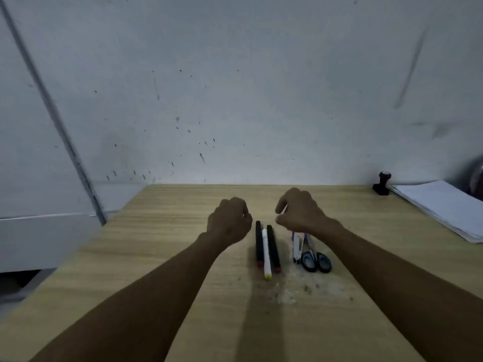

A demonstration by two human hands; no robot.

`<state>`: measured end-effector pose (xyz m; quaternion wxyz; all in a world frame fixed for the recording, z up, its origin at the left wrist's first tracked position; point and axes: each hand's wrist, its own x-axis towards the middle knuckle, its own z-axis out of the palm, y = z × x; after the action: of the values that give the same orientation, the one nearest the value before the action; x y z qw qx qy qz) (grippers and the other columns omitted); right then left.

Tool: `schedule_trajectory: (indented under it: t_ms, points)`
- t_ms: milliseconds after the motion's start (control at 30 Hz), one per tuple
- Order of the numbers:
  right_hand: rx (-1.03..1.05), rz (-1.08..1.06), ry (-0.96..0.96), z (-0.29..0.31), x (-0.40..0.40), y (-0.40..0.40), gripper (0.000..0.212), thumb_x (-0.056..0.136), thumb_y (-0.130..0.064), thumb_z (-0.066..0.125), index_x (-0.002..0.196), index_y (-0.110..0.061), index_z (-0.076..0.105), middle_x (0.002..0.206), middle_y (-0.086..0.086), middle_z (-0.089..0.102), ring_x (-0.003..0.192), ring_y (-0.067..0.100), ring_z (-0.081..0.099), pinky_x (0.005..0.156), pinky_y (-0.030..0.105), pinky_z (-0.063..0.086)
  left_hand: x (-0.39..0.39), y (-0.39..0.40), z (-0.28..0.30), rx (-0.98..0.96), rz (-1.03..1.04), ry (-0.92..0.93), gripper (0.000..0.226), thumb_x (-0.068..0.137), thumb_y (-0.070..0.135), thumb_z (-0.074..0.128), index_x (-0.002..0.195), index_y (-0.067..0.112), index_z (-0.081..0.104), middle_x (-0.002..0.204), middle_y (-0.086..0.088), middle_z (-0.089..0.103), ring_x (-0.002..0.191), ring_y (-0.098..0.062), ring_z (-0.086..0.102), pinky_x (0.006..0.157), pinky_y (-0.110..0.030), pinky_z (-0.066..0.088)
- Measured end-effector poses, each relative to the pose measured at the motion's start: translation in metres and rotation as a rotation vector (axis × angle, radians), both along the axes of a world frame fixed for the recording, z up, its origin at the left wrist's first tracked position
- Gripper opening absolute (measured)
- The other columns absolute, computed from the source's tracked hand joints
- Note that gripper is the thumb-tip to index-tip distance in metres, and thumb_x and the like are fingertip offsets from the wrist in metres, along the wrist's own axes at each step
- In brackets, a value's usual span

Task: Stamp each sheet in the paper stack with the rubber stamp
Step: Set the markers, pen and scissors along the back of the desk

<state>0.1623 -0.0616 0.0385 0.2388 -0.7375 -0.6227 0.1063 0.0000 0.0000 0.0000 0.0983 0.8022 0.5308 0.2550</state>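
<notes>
Stamp (pixel 382 184) sits untouched by paper stack (pixel 441 207); both hands, left (pixel 228 220) & right (pixel 300 211), hover clenched, holding nothing.

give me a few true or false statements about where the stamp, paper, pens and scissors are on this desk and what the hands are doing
1. The rubber stamp stands upright at the back right of the desk, just left of the paper stack. True.
2. The right hand grips the rubber stamp. False: it hovers near the desk's middle, far from the stamp, which nothing touches.
3. Two black markers lie either side of a white pen. True.
4. The scissors lie on the paper stack. False: they lie on the bare desk, right of the pens.
5. The left hand presses on the paper stack. False: it hovers left of the pens, fingers curled, holding nothing.
</notes>
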Motion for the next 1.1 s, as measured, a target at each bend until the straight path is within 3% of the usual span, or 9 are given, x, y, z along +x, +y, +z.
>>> schedule_trajectory:
  t_ms: [133, 233, 367, 467, 633, 767, 833, 933, 1100]
  points:
    - [-0.127, -0.015, 0.056, -0.025, -0.004, 0.0, 0.018, 0.08, 0.003, 0.069, 0.097, -0.003, 0.067, 0.084, 0.014, 0.065, 0.072, 0.03, 0.07, 0.061, 0.042, 0.061, 0.008, 0.0, -0.021, -0.152, 0.019, 0.043, 0.019, 0.084, 0.032, 0.058, 0.092, 0.016, 0.065, 0.096, -0.006, 0.064, 0.082, -0.023, 0.064, 0.075, -0.042, 0.057]
    - [-0.127, -0.027, 0.043, -0.044, -0.004, 0.012, 0.02, 0.08, -0.007, 0.071, 0.099, 0.0, 0.068, 0.098, 0.018, 0.065, 0.076, 0.032, 0.069, 0.068, 0.047, 0.06, 0.016, 0.009, -0.037, -0.228, 0.015, 0.018, 0.02, 0.085, 0.028, 0.06, 0.089, 0.01, 0.066, 0.095, -0.011, 0.067, 0.08, -0.025, 0.066, 0.073, -0.039, 0.057]
    - [-0.149, -0.024, 0.012, -0.063, -0.012, 0.024, 0.021, 0.077, -0.022, 0.073, 0.088, -0.01, 0.06, 0.09, 0.009, 0.061, 0.073, 0.022, 0.061, 0.059, 0.031, 0.053, 0.026, 0.015, -0.052, -0.317, 0.038, 0.029, 0.028, 0.087, 0.031, 0.06, 0.1, 0.006, 0.06, 0.105, -0.014, 0.06, 0.089, -0.029, 0.062, 0.067, -0.034, 0.049]
    - [-0.195, -0.049, 0.027, -0.072, -0.017, 0.03, 0.023, 0.076, -0.024, 0.071, 0.088, -0.014, 0.054, 0.091, 0.008, 0.058, 0.076, 0.024, 0.06, 0.059, 0.031, 0.05, 0.03, 0.016, -0.06, -0.368, 0.069, 0.029, 0.037, 0.085, 0.036, 0.06, 0.098, 0.002, 0.059, 0.103, -0.021, 0.062, 0.089, -0.034, 0.063, 0.067, -0.039, 0.05]
    - [-0.186, -0.092, 0.067, -0.081, -0.015, 0.04, 0.025, 0.088, -0.029, 0.065, 0.096, -0.013, 0.048, 0.1, 0.01, 0.056, 0.078, 0.024, 0.053, 0.06, 0.03, 0.041, 0.034, 0.02, -0.053, -0.429, 0.11, -0.019, 0.041, 0.081, 0.047, 0.063, 0.096, 0.011, 0.049, 0.103, -0.012, 0.055, 0.091, -0.03, 0.059, 0.066, -0.031, 0.041]
    - [-0.207, -0.145, 0.135, -0.082, -0.014, 0.044, 0.031, 0.085, -0.026, 0.068, 0.109, -0.013, 0.052, 0.108, 0.009, 0.057, 0.094, 0.026, 0.058, 0.076, 0.038, 0.052, 0.036, 0.017, -0.041, -0.428, 0.11, -0.01, 0.042, 0.083, 0.051, 0.062, 0.092, 0.013, 0.046, 0.092, -0.006, 0.046, 0.082, -0.025, 0.055, 0.064, -0.03, 0.041]
    - [-0.219, -0.165, 0.176, -0.083, -0.014, 0.045, 0.036, 0.081, -0.022, 0.072, 0.11, -0.013, 0.051, 0.11, 0.009, 0.056, 0.096, 0.027, 0.057, 0.079, 0.04, 0.053, 0.037, 0.016, -0.039, -0.426, 0.114, -0.008, 0.043, 0.082, 0.05, 0.063, 0.094, 0.013, 0.046, 0.095, -0.007, 0.048, 0.086, -0.026, 0.058, 0.067, -0.031, 0.045]
    - [-0.254, -0.222, 0.22, -0.084, -0.014, 0.048, 0.039, 0.077, -0.019, 0.078, 0.104, -0.012, 0.051, 0.104, 0.007, 0.058, 0.089, 0.024, 0.058, 0.073, 0.037, 0.054, 0.036, 0.018, -0.037, -0.43, 0.122, 0.011, 0.043, 0.079, 0.047, 0.067, 0.095, 0.013, 0.046, 0.104, -0.009, 0.054, 0.093, -0.028, 0.06, 0.072, -0.034, 0.047]
    - [-0.317, -0.238, 0.247, -0.081, -0.017, 0.051, 0.037, 0.074, -0.019, 0.08, 0.082, -0.014, 0.045, 0.088, 0.009, 0.058, 0.086, 0.027, 0.062, 0.061, 0.033, 0.05, 0.036, 0.022, -0.036, -0.454, 0.111, 0.017, 0.041, 0.08, 0.048, 0.065, 0.09, 0.015, 0.045, 0.089, -0.004, 0.049, 0.09, -0.027, 0.06, 0.071, -0.032, 0.047]
